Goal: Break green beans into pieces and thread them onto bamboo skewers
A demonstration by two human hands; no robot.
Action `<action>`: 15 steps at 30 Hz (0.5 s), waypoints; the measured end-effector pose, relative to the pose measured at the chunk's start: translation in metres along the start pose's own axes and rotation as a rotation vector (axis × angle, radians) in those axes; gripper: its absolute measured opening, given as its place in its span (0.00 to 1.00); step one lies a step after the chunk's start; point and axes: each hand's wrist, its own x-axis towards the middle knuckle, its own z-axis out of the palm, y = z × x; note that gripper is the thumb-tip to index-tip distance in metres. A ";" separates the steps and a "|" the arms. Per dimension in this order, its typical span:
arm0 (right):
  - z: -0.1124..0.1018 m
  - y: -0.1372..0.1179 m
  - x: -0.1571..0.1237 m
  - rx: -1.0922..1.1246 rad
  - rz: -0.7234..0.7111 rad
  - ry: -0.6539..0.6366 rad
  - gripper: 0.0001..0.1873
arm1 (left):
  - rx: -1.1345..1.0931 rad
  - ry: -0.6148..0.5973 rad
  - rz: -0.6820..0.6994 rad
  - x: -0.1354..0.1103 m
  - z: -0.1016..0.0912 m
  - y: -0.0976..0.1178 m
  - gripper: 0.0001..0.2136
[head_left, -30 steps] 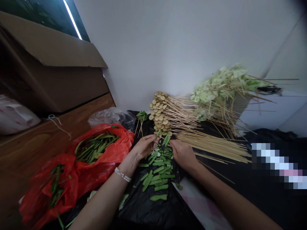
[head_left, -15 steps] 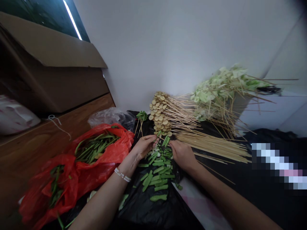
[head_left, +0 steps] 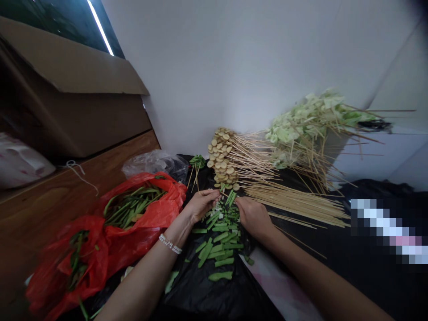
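Note:
My left hand (head_left: 201, 203) pinches a short green bean piece at its fingertips, just above a scatter of cut green bean pieces (head_left: 219, 243) on black plastic sheeting (head_left: 200, 290). My right hand (head_left: 253, 215) is closed around a thin bamboo skewer with green bean pieces threaded on its tip (head_left: 230, 196). The two hands nearly meet over the pile. A bead bracelet (head_left: 170, 244) circles my left wrist.
A red plastic bag (head_left: 110, 236) of whole green beans lies at left. Behind the hands are skewers of round pale slices (head_left: 222, 160), a pile of bare bamboo skewers (head_left: 294, 200) and leafy green skewers (head_left: 310, 125). A cardboard box (head_left: 73, 98) sits on the wooden shelf at left.
Both hands have shifted very slightly; my left fingertips with the bean piece have closed in toward the skewer tip held by my right hand.

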 end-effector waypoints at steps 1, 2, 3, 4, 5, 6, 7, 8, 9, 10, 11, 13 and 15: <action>0.000 0.000 0.000 0.001 0.000 0.004 0.13 | -0.002 -0.008 -0.007 0.000 0.000 0.000 0.09; 0.001 0.000 0.000 0.002 0.000 0.008 0.13 | -0.005 -0.013 -0.017 -0.001 0.001 0.000 0.09; 0.001 0.000 0.000 0.004 0.000 0.010 0.13 | -0.008 -0.012 -0.028 -0.001 0.002 0.000 0.08; 0.001 0.000 0.000 0.005 0.000 0.010 0.13 | -0.010 -0.007 -0.041 -0.002 0.003 0.000 0.08; 0.001 -0.001 0.000 0.005 0.000 0.008 0.13 | -0.012 0.001 -0.050 -0.003 0.004 0.000 0.07; 0.001 -0.001 0.000 0.003 0.001 0.005 0.13 | -0.014 0.010 -0.056 -0.003 0.005 0.000 0.07; 0.001 -0.001 0.000 0.000 0.002 0.002 0.13 | -0.014 0.019 -0.056 -0.003 0.006 0.000 0.07; 0.001 -0.001 0.000 -0.001 0.001 -0.003 0.13 | -0.011 0.025 -0.055 -0.003 0.007 0.000 0.07; 0.001 -0.001 0.001 0.000 0.000 -0.009 0.13 | -0.006 0.029 -0.052 -0.004 0.007 -0.001 0.08; 0.002 -0.001 0.001 0.003 -0.001 -0.014 0.13 | 0.002 0.032 -0.047 -0.003 0.008 -0.001 0.08; 0.002 -0.001 0.001 0.010 -0.002 -0.018 0.13 | 0.011 0.033 -0.043 -0.003 0.008 -0.002 0.09; 0.003 0.000 0.001 0.027 0.001 -0.022 0.13 | 0.026 0.034 -0.033 -0.003 0.008 -0.003 0.10; 0.003 0.000 0.001 0.044 0.007 -0.019 0.13 | 0.028 0.036 -0.026 -0.003 0.008 -0.004 0.10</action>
